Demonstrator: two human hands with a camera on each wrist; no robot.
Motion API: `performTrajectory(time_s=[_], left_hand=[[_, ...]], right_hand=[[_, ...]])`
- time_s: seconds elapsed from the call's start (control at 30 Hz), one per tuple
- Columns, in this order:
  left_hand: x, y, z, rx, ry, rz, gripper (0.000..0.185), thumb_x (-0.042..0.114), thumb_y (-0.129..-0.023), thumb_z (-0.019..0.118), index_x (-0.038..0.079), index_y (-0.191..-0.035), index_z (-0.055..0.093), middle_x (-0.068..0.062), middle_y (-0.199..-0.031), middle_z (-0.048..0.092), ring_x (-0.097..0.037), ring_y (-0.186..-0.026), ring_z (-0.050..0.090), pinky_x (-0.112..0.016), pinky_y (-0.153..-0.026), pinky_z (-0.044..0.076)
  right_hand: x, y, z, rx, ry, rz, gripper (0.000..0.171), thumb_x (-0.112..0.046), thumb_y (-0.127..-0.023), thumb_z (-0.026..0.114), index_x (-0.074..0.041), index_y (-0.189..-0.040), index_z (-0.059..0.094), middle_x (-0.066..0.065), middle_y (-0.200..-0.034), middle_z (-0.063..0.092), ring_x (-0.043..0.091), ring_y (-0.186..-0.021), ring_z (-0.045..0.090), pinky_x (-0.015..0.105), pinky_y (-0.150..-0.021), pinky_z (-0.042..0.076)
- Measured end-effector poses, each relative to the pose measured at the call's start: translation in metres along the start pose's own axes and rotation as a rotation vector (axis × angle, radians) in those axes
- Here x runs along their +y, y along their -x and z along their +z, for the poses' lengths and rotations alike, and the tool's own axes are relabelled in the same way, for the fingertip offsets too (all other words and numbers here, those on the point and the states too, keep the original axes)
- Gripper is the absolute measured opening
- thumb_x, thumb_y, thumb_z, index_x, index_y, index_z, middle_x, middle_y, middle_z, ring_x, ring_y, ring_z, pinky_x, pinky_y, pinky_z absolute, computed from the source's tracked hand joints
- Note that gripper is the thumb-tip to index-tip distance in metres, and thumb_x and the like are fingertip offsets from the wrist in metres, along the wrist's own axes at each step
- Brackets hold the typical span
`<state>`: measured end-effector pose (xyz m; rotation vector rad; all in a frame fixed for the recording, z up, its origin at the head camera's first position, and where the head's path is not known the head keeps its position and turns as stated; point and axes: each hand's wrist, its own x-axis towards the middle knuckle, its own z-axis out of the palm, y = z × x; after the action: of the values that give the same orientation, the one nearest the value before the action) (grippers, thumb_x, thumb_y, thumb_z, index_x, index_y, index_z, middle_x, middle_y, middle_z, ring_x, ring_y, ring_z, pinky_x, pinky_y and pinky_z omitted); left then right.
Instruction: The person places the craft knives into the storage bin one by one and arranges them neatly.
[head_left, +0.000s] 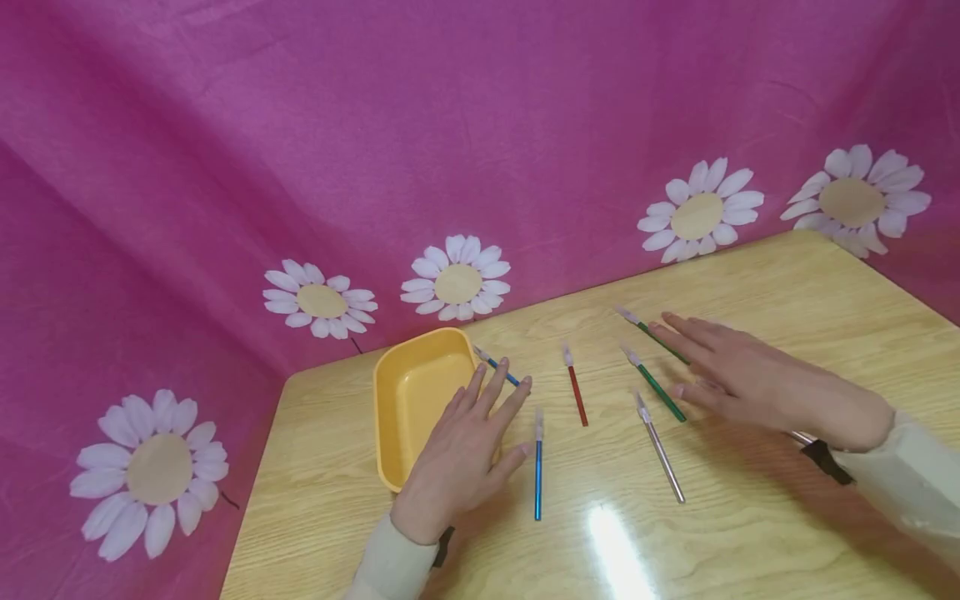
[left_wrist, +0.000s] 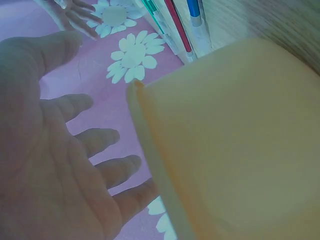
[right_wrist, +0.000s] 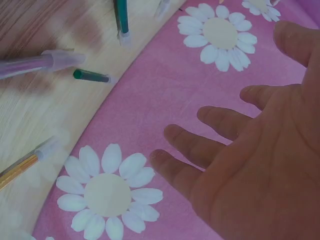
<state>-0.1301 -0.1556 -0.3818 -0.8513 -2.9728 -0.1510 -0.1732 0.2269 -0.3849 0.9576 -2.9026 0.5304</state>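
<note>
Six pens lie loose on the worktop (head_left: 750,517), capped ends mostly pointing away from the person. Left hand (head_left: 465,442) is flat, palm down, fingers straight and spread, over the right wall of the yellow tub (head_left: 408,400). Just past its fingertips a blue pen (head_left: 497,367) slants away to the left; right beside its thumb a second blue pen (head_left: 537,467) runs straight toward the person. Right hand (head_left: 738,375) is flat too, fingers fanned wide, pointing left. Its fingers cover part of the far green pen (head_left: 651,332); the near green pen (head_left: 654,383) lies just off its thumb. The red pen (head_left: 575,387) sits between the two hands, the silver pen (head_left: 660,448) nearer the person. Left wrist view shows the tub's rim close up; right wrist view adds an orange pen (right_wrist: 20,170), which the head view hides.
</note>
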Motion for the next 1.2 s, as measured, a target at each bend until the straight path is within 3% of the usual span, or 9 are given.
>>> performTrajectory(time_s=[0.13, 0.33, 0.5, 0.83, 1.07, 1.2], left_hand=[[-0.002, 0.000, 0.001, 0.002, 0.007, -0.007, 0.076, 0.049, -0.103, 0.060, 0.031, -0.167, 0.023, -0.004, -0.177, 0.012, -0.035, -0.164, 0.014, -0.057, -0.128, 0.027], [-0.004, -0.001, 0.000, 0.019, -0.010, -0.022, 0.077, 0.048, -0.101, 0.062, 0.031, -0.166, 0.025, -0.008, -0.174, 0.026, -0.036, -0.161, 0.027, -0.054, -0.125, 0.035], [-0.005, -0.001, -0.004, 0.005, 0.054, -0.056, 0.080, 0.049, -0.100, 0.065, 0.034, -0.166, 0.023, -0.005, -0.173, 0.028, -0.032, -0.160, 0.030, -0.053, -0.124, 0.036], [-0.011, 0.002, -0.014, 0.020, 0.150, -0.125, 0.074, 0.047, -0.093, 0.075, 0.032, -0.158, 0.043, -0.001, -0.162, 0.044, -0.026, -0.150, 0.042, -0.049, -0.117, 0.047], [-0.021, 0.012, -0.016, 0.113, 0.182, -0.103, 0.070, 0.044, -0.092, 0.078, 0.026, -0.153, 0.050, 0.000, -0.153, 0.052, -0.022, -0.143, 0.048, -0.045, -0.114, 0.049], [-0.031, 0.025, -0.015, 0.163, 0.226, -0.126, 0.067, 0.043, -0.092, 0.079, 0.028, -0.151, 0.052, 0.005, -0.150, 0.053, -0.019, -0.139, 0.052, -0.043, -0.112, 0.051]], right_hand=[[0.005, 0.000, -0.003, 0.012, -0.012, -0.001, 0.080, -0.040, -0.102, 0.066, -0.021, -0.167, 0.023, 0.023, -0.169, 0.030, 0.051, -0.151, 0.035, 0.069, -0.114, 0.037], [0.015, 0.001, -0.007, 0.003, -0.008, 0.027, 0.083, -0.040, -0.102, 0.065, -0.020, -0.168, 0.019, 0.027, -0.169, 0.028, 0.052, -0.148, 0.038, 0.070, -0.113, 0.038], [0.022, 0.002, -0.008, -0.011, -0.010, 0.070, 0.083, -0.043, -0.102, 0.065, -0.014, -0.167, 0.023, 0.028, -0.168, 0.031, 0.053, -0.147, 0.040, 0.069, -0.113, 0.038], [0.039, -0.001, -0.010, -0.039, -0.032, 0.110, 0.087, -0.036, -0.099, 0.071, -0.002, -0.164, 0.024, 0.029, -0.162, 0.038, 0.053, -0.142, 0.045, 0.068, -0.111, 0.041], [0.052, -0.002, -0.014, -0.057, -0.001, 0.170, 0.076, -0.029, -0.101, 0.069, 0.003, -0.159, 0.033, 0.033, -0.154, 0.047, 0.054, -0.136, 0.050, 0.069, -0.108, 0.043], [0.059, -0.001, -0.015, -0.076, 0.012, 0.206, 0.070, -0.028, -0.102, 0.068, 0.004, -0.156, 0.039, 0.035, -0.148, 0.052, 0.055, -0.133, 0.053, 0.070, -0.106, 0.044]])
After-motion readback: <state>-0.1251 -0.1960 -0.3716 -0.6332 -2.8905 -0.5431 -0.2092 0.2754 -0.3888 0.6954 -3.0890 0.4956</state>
